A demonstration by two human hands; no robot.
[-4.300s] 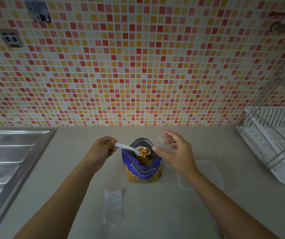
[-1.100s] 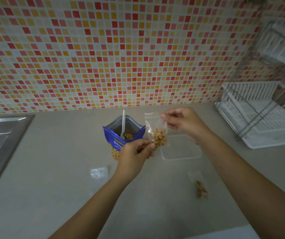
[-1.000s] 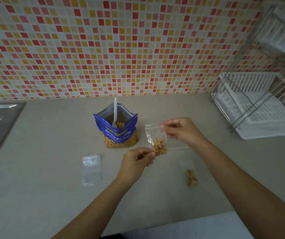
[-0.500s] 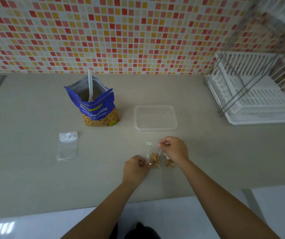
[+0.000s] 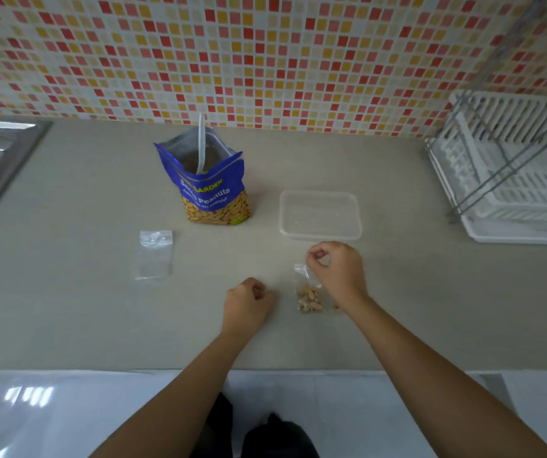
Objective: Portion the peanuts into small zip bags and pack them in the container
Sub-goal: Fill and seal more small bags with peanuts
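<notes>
Head view: right hand [image 5: 338, 272] pinched filled zip bag [image 5: 308, 292] at 6 o'clock of unfilled container [image 5: 320, 213], left hand [image 5: 249, 300] curled, holding nothing; spare bag [image 5: 154, 254] unfilled.

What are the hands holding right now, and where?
The right hand pinches the top edge of a small zip bag of peanuts lying on the counter. The left hand is curled, holding nothing visible.
</notes>
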